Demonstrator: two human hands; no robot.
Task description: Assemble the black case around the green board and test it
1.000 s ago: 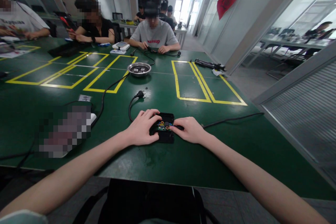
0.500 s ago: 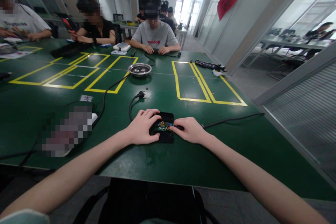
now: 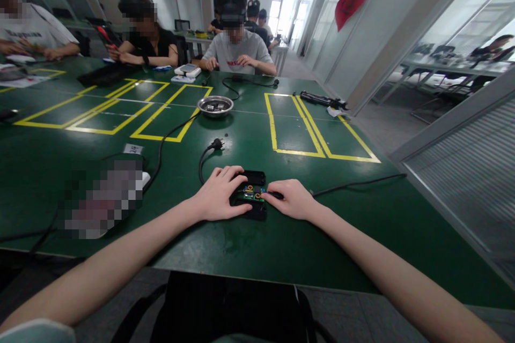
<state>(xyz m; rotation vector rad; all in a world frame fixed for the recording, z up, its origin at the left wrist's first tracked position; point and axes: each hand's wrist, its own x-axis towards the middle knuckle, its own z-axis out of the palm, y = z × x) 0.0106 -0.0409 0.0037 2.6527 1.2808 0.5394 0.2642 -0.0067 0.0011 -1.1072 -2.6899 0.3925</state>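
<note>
On the green table in front of me lies an opened power adapter, its two black case halves apart. A small green circuit board with copper-wound coils sits between them. My left hand spreads over the left side of the adapter, fingers at the far half and thumb on the near half; its palm hides part of the board. At the board's right end my right hand pinches the black cable. This cable emerges beyond the hand and runs right. A corded plug lies beyond my left hand.
A metal bowl with metal parts stands farther back. Yellow tape marks rectangles on the table. At left lie a blurred-out item and a label. A folded black stand is at back right. Co-workers sit across the table.
My left thumb has slid a little to the right along the near case half. My right hand keeps its pinch. The co-worker opposite has lifted their hands from the table.
</note>
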